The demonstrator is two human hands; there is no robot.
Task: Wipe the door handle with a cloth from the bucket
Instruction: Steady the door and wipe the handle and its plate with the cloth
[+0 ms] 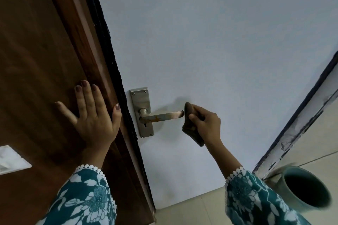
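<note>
Floral sleeves (86, 199) fill the bottom edge, both cut off by the frame. Right of the door handle (161, 116), the right hand (205, 124) is closed around a dark cloth (191, 123), which touches the lever's tip and hides it. Rust spots show on the lever. Left of the handle, the left hand (91, 115) lies flat and open on the brown door frame (45, 60). Below and right of the handle stands the teal bucket (307, 188); its inside is too dark to see.

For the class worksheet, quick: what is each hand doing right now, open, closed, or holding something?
Left hand: open, palm flat against the wooden door frame.
Right hand: closed on the cloth, at the tip of the door handle.
</note>
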